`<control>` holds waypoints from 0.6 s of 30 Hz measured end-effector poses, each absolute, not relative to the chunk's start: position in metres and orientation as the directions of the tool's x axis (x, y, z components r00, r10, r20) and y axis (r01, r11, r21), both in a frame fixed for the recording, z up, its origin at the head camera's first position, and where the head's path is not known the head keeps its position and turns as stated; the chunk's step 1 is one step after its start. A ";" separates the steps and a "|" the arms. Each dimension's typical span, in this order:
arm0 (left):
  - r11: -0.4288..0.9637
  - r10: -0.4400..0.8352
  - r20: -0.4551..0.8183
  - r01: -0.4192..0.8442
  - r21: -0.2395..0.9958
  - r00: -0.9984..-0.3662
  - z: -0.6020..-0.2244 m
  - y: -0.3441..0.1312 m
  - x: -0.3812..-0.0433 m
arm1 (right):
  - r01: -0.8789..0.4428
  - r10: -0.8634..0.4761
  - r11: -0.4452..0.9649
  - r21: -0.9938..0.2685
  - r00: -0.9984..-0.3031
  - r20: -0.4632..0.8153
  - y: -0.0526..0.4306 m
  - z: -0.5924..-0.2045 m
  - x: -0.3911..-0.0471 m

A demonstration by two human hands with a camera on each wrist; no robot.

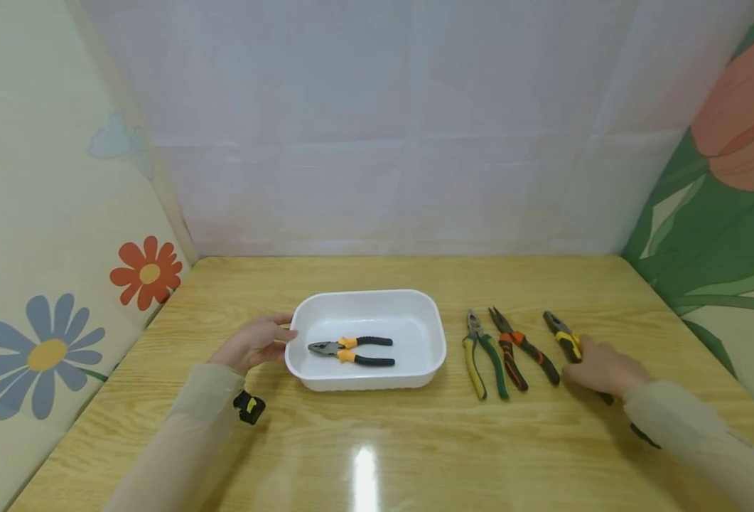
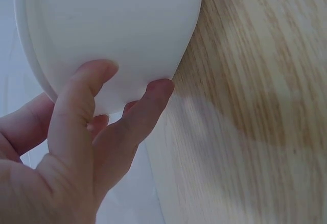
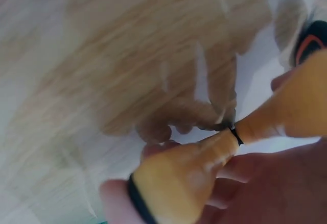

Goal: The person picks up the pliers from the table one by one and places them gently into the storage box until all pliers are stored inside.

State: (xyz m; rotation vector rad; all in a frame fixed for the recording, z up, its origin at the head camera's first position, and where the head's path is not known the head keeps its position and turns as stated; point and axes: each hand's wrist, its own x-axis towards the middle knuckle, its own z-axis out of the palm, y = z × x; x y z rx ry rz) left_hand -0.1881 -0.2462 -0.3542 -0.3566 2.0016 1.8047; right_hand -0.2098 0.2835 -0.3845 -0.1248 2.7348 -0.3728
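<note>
My left hand (image 1: 255,345) holds the left end of a white plastic basin (image 1: 367,382). In the left wrist view its fingers (image 2: 74,101) lie against the outer wall, one digit passing behind the rim. Inside the basin lies a pair of pliers (image 1: 351,351) with orange and black handles. At the right, my right hand (image 1: 607,366) grips yellow-and-black pliers (image 1: 565,338) by the handles, their jaws pointing away from me. The right wrist view shows the yellow handles (image 3: 171,183) close up, with fingers around them.
Between basin and right hand lie green-and-yellow pliers (image 1: 487,355) and red-and-black long-nose pliers (image 1: 517,345). All are on a wooden table (image 1: 313,455). A white cloth (image 1: 389,142) hangs behind its far edge, with flowered panels on both sides.
</note>
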 end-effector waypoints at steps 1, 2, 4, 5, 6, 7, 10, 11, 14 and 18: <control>0.125 0.091 -0.467 -0.455 0.881 -0.879 -0.355 -0.246 -0.188 | -0.039 -0.131 0.964 -0.263 -0.931 -0.341 0.284 -0.386 -0.209; 0.126 0.094 -0.466 -0.453 0.882 -0.880 -0.355 -0.246 -0.188 | -0.040 -0.126 0.966 -0.256 -0.936 -0.330 0.284 -0.387 -0.208; 0.127 0.094 -0.464 -0.452 0.883 -0.881 -0.355 -0.247 -0.189 | -0.044 -0.119 0.969 -0.243 -0.945 -0.306 0.285 -0.390 -0.208; 0.129 0.095 -0.463 -0.451 0.883 -0.881 -0.355 -0.246 -0.189 | -0.046 -0.116 0.971 -0.234 -0.950 -0.291 0.285 -0.391 -0.208; 0.129 0.099 -0.462 -0.449 0.884 -0.882 -0.355 -0.246 -0.189 | -0.051 -0.115 0.973 -0.225 -0.953 -0.279 0.285 -0.392 -0.207; 0.127 0.100 -0.460 -0.447 0.885 -0.882 -0.355 -0.246 -0.189 | -0.057 -0.115 0.974 -0.219 -0.957 -0.265 0.286 -0.393 -0.207; 0.132 0.098 -0.461 -0.447 0.885 -0.882 -0.354 -0.247 -0.189 | -0.066 -0.113 0.977 -0.203 -0.968 -0.225 0.288 -0.396 -0.208; 0.136 0.100 -0.460 -0.446 0.885 -0.882 -0.354 -0.247 -0.189 | -0.069 -0.113 0.977 -0.202 -0.971 -0.211 0.289 -0.396 -0.208; 0.149 0.102 -0.461 -0.445 0.883 -0.882 -0.354 -0.248 -0.189 | -0.072 -0.114 0.974 -0.214 -0.975 -0.190 0.292 -0.396 -0.207; 0.149 0.104 -0.468 -0.451 0.880 -0.878 -0.354 -0.249 -0.189 | -0.085 -0.127 0.969 -0.231 -0.977 -0.172 0.295 -0.393 -0.206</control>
